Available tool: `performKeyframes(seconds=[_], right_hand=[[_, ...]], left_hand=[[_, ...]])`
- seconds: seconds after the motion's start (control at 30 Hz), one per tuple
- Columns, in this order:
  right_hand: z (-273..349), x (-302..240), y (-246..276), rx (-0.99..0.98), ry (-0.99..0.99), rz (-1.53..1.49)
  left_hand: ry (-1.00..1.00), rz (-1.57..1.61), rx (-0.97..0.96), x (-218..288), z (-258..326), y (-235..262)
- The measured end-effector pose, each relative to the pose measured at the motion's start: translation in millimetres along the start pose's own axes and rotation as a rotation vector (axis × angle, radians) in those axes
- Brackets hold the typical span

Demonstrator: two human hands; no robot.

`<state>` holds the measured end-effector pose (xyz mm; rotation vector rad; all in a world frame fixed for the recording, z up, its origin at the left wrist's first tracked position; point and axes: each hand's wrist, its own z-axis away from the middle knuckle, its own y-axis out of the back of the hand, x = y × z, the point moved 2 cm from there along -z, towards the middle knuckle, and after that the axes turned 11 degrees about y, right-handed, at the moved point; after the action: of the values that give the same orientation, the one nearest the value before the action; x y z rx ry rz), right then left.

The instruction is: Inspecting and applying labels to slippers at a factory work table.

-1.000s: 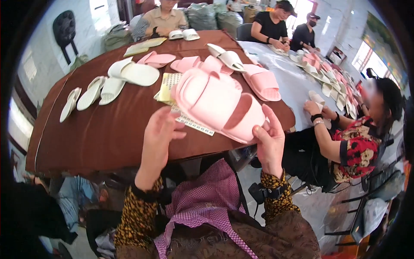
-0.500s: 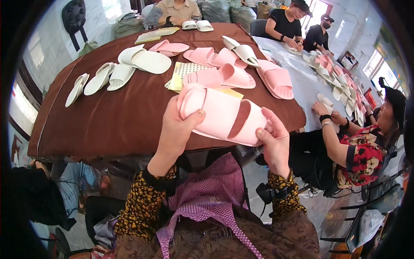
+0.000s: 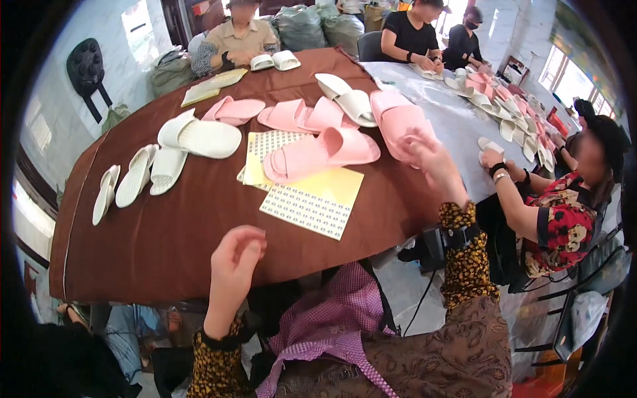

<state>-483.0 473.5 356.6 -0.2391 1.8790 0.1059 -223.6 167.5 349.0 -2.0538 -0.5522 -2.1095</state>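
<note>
My right hand (image 3: 438,166) reaches to the right side of the brown-covered table, its slightly blurred fingers closed at the near end of pink slippers (image 3: 395,119). My left hand (image 3: 237,262) hovers over the table's near edge, fingers curled in, nothing visible in them. Between the hands, a pink slipper pair (image 3: 332,156) lies across yellow-and-white sticker sheets (image 3: 312,209). Behind it are more pink slippers (image 3: 282,114) and a white pair (image 3: 352,99). White slippers (image 3: 209,138) rest to the left, with several single ones (image 3: 136,176) beside them.
The brown cover (image 3: 166,252) ends close to my body. Far back lie small white slippers (image 3: 275,62) and sheets (image 3: 212,87), before a seated person (image 3: 242,43). At right, a person in a patterned shirt (image 3: 557,219) handles a slipper at a pale table (image 3: 458,119) piled with slippers.
The pink slippers I held in both hands have gone to the right side of the table with my right hand. My left hand has let go and dropped back, uncovering the sticker sheets.
</note>
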Motion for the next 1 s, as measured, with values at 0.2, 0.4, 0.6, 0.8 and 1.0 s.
performKeyframes(seconds=[0.2,0.4,0.6,0.8,1.0], right_hand=[[42,-11,14,-0.307,-0.07,0.187],[171,62,63,-1.177,-0.769,-0.092],[334,182,110,-0.936,-1.393,0.094],[329,183,140,-0.957,-1.309,0.052],[326,157,154,-1.13,-1.21,-0.082]], left_hand=[[0.236,-0.151,-0.136,-18,38,60],[0.497,-0.349,-0.178,-65,84,126],[0.857,-0.794,-0.275,-130,119,148],[0.917,-0.693,-0.179,-133,94,122],[0.933,-0.72,-0.196,-123,64,92]])
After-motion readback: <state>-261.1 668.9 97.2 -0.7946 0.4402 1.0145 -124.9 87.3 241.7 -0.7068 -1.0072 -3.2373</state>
